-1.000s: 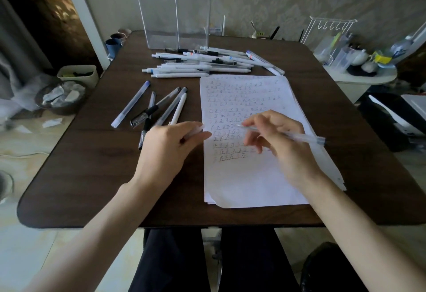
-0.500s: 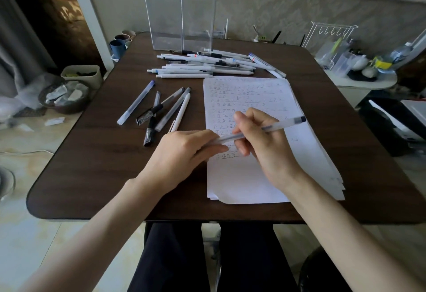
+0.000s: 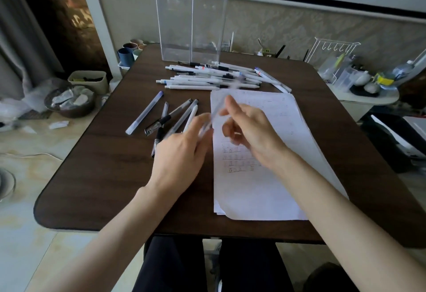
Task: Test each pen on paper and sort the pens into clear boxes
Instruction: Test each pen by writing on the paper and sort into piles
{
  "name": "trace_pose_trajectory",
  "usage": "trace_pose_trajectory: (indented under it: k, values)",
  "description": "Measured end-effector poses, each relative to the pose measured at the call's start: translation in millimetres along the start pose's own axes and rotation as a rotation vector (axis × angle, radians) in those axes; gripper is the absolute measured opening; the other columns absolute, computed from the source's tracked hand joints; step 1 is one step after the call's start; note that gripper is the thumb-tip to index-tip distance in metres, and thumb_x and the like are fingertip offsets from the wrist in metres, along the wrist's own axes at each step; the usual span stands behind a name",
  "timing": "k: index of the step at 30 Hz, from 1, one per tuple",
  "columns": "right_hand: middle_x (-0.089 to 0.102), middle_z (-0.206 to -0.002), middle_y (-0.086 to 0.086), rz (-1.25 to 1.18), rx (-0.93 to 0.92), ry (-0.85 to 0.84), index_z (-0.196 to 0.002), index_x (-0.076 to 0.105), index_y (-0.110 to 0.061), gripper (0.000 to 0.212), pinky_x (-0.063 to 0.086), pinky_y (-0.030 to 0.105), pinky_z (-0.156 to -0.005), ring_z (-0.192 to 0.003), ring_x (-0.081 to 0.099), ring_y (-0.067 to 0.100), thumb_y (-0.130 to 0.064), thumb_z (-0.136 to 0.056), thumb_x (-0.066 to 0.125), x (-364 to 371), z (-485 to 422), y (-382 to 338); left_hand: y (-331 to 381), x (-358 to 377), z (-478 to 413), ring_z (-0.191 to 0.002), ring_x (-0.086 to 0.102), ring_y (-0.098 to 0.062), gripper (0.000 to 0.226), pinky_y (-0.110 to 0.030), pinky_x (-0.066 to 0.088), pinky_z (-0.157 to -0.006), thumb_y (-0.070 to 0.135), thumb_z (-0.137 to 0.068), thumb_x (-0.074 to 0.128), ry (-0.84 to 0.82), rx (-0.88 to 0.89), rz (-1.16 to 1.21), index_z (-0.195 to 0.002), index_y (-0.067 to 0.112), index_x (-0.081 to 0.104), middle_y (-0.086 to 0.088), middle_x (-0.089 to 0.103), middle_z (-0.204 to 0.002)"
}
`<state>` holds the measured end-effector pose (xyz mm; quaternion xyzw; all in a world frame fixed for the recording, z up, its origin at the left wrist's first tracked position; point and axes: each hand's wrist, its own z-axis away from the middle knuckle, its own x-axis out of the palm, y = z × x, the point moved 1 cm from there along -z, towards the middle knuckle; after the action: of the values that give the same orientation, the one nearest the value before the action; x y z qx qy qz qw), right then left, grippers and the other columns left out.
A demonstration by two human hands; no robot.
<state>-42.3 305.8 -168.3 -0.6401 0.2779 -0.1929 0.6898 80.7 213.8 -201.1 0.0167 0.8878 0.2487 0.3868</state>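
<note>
My left hand (image 3: 182, 153) grips the lower end of a clear pen (image 3: 215, 113), which is motion-blurred and slants up and to the right over the paper's left edge. My right hand (image 3: 251, 135) hovers over the paper (image 3: 265, 188) just right of the pen, with its fingers loosely apart. The sheet carries rows of small test marks. Two tall clear boxes (image 3: 191, 19) stand side by side at the table's far edge. A pile of white pens (image 3: 207, 79) lies in front of them. Several darker and clear pens (image 3: 170, 118) lie left of the paper.
The dark wooden table (image 3: 103, 176) has rounded corners. Cups (image 3: 125, 55) stand past its far left corner. On the floor at the left are a bowl of scraps (image 3: 69, 102) and a small bin (image 3: 88, 80). A white side table with clutter (image 3: 364, 84) is at the right.
The pen has passed from both hands to my left hand and swung from lying across the paper to pointing up toward the boxes. My right hand has let go of it and opened.
</note>
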Motion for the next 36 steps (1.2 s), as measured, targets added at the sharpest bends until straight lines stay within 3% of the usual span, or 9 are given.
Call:
trace_pose_trajectory:
  k: [4, 8, 13, 18, 22, 25, 29, 33, 36]
  values:
    - [0.062, -0.071, -0.002, 0.295, -0.069, 0.203, -0.091, 0.061, -0.009, 0.036, 0.04, 0.021, -0.06, -0.064, 0.052, 0.008, -0.041, -0.096, 0.047, -12.7, -54.5, -1.5, -20.0, -9.1, -4.4, -0.076, 0.057, -0.031, 0.022, -0.033, 0.034, -0.057, 0.026, -0.095, 0.048, 0.155, -0.342, -0.209, -0.104, 0.012, 0.063, -0.005, 0.06, -0.075]
    - [0.065, -0.101, 0.003, 0.696, -0.188, 0.184, -0.101, 0.066, -0.006, 0.02, 0.039, 0.018, -0.073, -0.094, 0.057, 0.014, -0.009, -0.096, 0.046, -12.6, -112.5, 10.0, -35.4, -6.9, -4.4, -0.101, 0.044, -0.032, 0.023, -0.043, 0.032, -0.083, 0.025, -0.094, 0.049, 0.156, -0.496, -0.327, -0.101, 0.013, 0.067, -0.011, 0.055, -0.107]
    - [0.058, -0.122, 0.008, 1.038, -0.354, 0.008, -0.116, 0.06, -0.01, 0.027, 0.037, 0.033, -0.093, -0.12, 0.043, 0.025, -0.009, -0.097, 0.042, 13.4, -154.7, 20.3, -37.3, -4.9, -4.6, -0.112, 0.041, -0.028, 0.026, -0.042, 0.027, -0.094, 0.027, -0.093, 0.049, 0.084, -0.518, -0.313, -0.112, 0.018, 0.065, -0.008, 0.049, -0.118]
    - [0.052, -0.117, 0.011, 1.383, -0.431, 0.015, -0.111, 0.055, -0.011, 0.017, 0.034, 0.039, -0.093, -0.118, 0.042, 0.03, -0.016, -0.096, 0.048, 34.9, -174.9, 19.5, -36.9, -5.1, -5.7, -0.116, 0.042, -0.027, 0.034, -0.041, 0.028, -0.098, 0.03, -0.092, 0.048, 0.04, -0.539, -0.29, -0.122, 0.017, 0.059, -0.008, 0.049, -0.122]
    - [0.052, -0.119, 0.013, 1.609, -0.5, 0.019, -0.112, 0.05, -0.006, 0.02, 0.033, 0.038, -0.095, -0.116, 0.043, 0.031, -0.002, -0.093, 0.048, 44.1, -184.2, 21.5, -38.4, -5.2, -5.7, -0.118, 0.042, -0.027, 0.036, -0.042, 0.028, -0.099, 0.031, -0.093, 0.048, 0.01, -0.549, -0.278, -0.126, 0.018, 0.055, -0.008, 0.049, -0.124]
    - [0.054, -0.117, 0.014, 1.544, -0.521, 0.052, -0.113, 0.049, -0.004, 0.022, 0.035, 0.038, -0.092, -0.111, 0.047, 0.032, 0.002, -0.092, 0.045, 44.1, -185.6, 14.6, -37.1, -6.2, -5.1, -0.119, 0.042, -0.027, 0.036, -0.041, 0.028, -0.099, 0.03, -0.092, 0.049, 0.005, -0.551, -0.258, -0.126, 0.017, 0.054, -0.009, 0.048, -0.124]
    - [0.055, -0.097, 0.019, 1.21, -0.691, 0.104, -0.099, 0.05, 0.001, 0.014, 0.041, 0.043, -0.069, -0.08, 0.054, 0.035, 0.008, -0.089, 0.044, 26.1, -154.2, -7.2, -34.2, -7.1, -4.7, -0.117, 0.041, -0.029, 0.035, -0.041, 0.03, -0.097, 0.024, -0.09, 0.053, 0.017, -0.465, -0.177, -0.124, 0.013, 0.054, -0.011, 0.049, -0.122]
    - [0.044, -0.105, 0.019, 1.218, -0.702, 0.104, -0.121, 0.048, 0.0, 0.044, 0.036, 0.043, -0.052, -0.066, 0.046, 0.029, 0.019, -0.082, 0.042, -9.4, -85.8, -8.7, -27.4, -6.4, -4.2, -0.109, 0.047, -0.029, 0.029, -0.04, 0.037, -0.087, 0.017, -0.087, 0.058, -0.034, -0.255, -0.076, -0.115, 0.01, 0.059, -0.01, 0.053, -0.115]
    - [0.047, -0.095, 0.013, 1.236, -0.599, 0.175, -0.106, 0.06, -0.003, 0.022, 0.038, 0.037, -0.058, -0.071, 0.05, 0.029, -0.009, -0.089, 0.049, -39.6, -33.4, 4.8, -16.9, -4.1, -0.6, -0.104, 0.049, -0.022, 0.023, -0.038, 0.041, -0.086, 0.019, -0.088, 0.055, -0.167, -0.073, 0.009, -0.11, 0.013, 0.061, -0.004, 0.055, -0.111]
